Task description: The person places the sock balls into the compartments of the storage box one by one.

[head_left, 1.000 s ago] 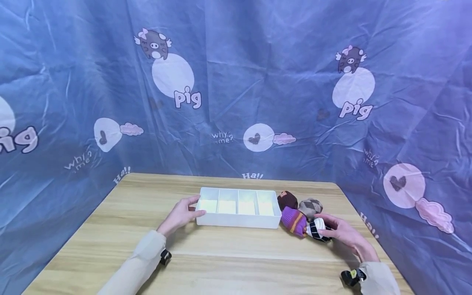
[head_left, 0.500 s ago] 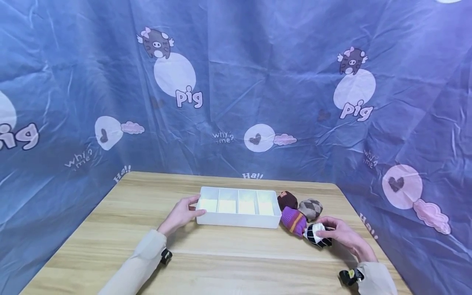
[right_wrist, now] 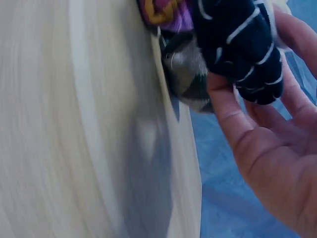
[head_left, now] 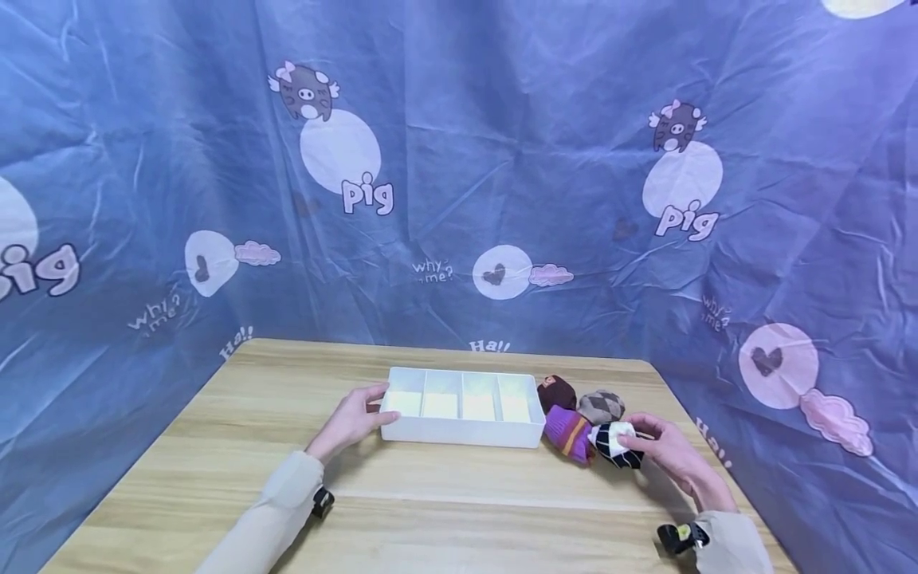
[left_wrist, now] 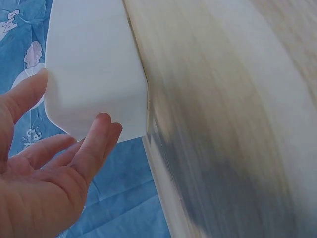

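A black-and-white striped sock roll (head_left: 613, 444) is gripped by my right hand (head_left: 645, 441) at the right of the wooden table (head_left: 445, 510). In the right wrist view, thumb and fingers curl round this sock roll (right_wrist: 237, 39). Touching it on the left lies a purple sock roll with an orange stripe (head_left: 568, 431). A dark brown roll (head_left: 557, 392) and a grey argyle roll (head_left: 601, 405) sit behind. My left hand (head_left: 369, 408) rests against the left end of a white divided tray (head_left: 462, 435), fingers fairly straight on the tray's (left_wrist: 94, 74) corner.
The tray has several compartments, each showing only its pale floor. Blue printed cloth (head_left: 459, 175) hangs close round the table's back and both sides. The table's right edge (head_left: 717, 470) runs just beside my right hand.
My right hand has closed round the black-and-white sock roll and shifted it slightly. My left hand has stayed at the tray's end.
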Demonstrator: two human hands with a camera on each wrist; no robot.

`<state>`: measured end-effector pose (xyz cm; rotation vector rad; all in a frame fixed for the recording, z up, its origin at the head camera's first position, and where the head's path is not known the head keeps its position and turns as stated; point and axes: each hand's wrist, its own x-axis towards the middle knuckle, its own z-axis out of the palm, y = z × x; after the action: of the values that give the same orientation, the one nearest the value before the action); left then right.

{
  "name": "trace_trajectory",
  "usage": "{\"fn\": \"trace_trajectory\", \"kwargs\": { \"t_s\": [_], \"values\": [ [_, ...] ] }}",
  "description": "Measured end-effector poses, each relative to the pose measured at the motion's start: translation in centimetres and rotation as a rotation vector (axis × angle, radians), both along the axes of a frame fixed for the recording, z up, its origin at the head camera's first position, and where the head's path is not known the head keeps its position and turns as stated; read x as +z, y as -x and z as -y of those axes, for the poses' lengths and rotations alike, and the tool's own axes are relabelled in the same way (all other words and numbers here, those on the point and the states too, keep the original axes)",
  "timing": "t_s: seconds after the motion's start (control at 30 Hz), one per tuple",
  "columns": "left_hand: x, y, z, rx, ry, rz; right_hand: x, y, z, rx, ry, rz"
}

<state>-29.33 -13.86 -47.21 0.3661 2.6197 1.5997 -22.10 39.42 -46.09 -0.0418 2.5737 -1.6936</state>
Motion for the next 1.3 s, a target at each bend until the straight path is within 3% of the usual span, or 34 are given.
{"fn": "trace_trajectory", "kwargs": {
  "t_s": [0.23, 0.53, 0.87, 1.3],
  "values": [
    [0.5, 0.0, 0.0, 0.009, 0.059, -0.04, 0.7, 1.0, 2.1, -0.034, 0.109, -0.062],
    [0.2, -0.5, 0.4, 0.026, 0.071, -0.002, 1.3, 2.6, 5.9, -0.043, 0.281, -0.063],
    [0.3, -0.7, 0.5, 0.019, 0.096, -0.006, 1.5, 4.4, 9.8, -0.156, 0.181, -0.082],
    [0.6, -0.2, 0.0, 0.008, 0.121, -0.012, 0.9, 6.0, 13.5, -0.268, 0.206, -0.14]
  ]
}}
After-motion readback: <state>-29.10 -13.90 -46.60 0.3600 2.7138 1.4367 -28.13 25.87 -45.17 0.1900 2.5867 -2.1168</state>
